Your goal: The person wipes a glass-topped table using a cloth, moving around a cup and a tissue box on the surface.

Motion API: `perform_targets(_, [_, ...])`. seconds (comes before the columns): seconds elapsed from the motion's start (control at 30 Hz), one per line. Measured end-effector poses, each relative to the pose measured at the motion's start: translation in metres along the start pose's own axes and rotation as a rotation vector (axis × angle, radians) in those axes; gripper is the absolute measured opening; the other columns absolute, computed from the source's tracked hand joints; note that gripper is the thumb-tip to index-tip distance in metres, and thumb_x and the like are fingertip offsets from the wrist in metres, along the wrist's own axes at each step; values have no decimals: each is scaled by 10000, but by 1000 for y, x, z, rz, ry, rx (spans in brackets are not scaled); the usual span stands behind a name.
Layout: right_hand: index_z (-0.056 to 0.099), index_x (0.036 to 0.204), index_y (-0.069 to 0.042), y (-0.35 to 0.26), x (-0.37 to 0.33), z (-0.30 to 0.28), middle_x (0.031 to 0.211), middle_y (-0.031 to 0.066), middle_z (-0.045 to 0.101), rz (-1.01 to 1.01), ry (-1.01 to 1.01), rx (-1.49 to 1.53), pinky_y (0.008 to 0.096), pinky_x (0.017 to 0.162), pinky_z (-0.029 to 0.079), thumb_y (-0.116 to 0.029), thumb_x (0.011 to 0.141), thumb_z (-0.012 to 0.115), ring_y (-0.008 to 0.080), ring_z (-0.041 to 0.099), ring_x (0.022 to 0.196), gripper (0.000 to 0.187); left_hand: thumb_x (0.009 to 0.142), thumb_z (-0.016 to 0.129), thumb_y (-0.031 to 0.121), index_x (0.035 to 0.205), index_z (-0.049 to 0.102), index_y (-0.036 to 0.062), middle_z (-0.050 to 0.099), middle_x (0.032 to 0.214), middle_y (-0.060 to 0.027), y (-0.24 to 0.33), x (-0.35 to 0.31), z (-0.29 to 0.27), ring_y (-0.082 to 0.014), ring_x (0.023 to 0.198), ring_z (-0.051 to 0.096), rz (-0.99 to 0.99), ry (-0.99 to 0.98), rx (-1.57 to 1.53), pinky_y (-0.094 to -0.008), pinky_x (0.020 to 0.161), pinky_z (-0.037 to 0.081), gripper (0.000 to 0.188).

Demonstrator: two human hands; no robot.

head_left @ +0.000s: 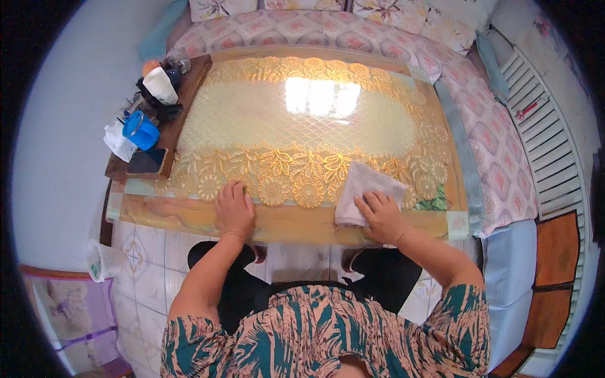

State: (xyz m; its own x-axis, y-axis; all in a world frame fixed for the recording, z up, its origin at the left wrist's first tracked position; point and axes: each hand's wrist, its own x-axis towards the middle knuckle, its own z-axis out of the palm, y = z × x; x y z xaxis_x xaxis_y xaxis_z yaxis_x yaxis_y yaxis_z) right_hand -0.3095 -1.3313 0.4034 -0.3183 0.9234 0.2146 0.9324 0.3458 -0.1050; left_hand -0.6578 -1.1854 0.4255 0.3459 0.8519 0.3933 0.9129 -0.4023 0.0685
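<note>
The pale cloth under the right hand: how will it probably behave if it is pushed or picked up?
The pale cloth is probably floppy and light, because it looks like thin fabric lying beneath the right hand. It would likely slide without much resistance, since the tabletop looks smooth and glossy, though pushing may wrinkle it.

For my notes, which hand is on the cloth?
The right hand: its fingers rest on the cloth, while the left hand is apart from it.

Cloth [362, 183] on table [290, 225], right; cushions [403, 19] behind; bin [103, 262] left.
</note>
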Motion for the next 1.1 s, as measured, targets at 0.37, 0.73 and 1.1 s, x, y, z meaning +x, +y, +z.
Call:
perform_targets(0.37, [444, 1281, -53, 32, 4, -14, 1057, 165, 523, -17, -126, 176, 426, 816, 473, -151, 600, 778, 351, 531, 949, 765, 795, 582, 175, 1107, 515, 88, 487, 1227, -87, -3, -3, 1, -295, 1175, 432, -11, -32, -19, -456, 1008, 316, 331])
perform_targets(0.73, [474, 1359, -193, -116, 90, 38, 1426, 156, 400, -30, 142, 456, 541, 1072, 229, -160, 691, 651, 359, 329, 1342, 692, 792, 576, 138, 1096, 514, 67, 497, 1219, -118, 5, 6, -1, -324, 1161, 436, -39, -88, -64, -461, 996, 327, 318])
perform_targets(1.1, [545, 1249, -160, 76, 15, 41, 1302, 130, 482, 1007, 193, 60, 557, 1025, 285, -211, 696, 665, 328, 384, 1268, 568, 815, 568, 137, 1097, 521, 64, 503, 1221, -116, -3, -3, -1, -343, 1159, 436, -7, -57, -49, -464, 1001, 321, 296])
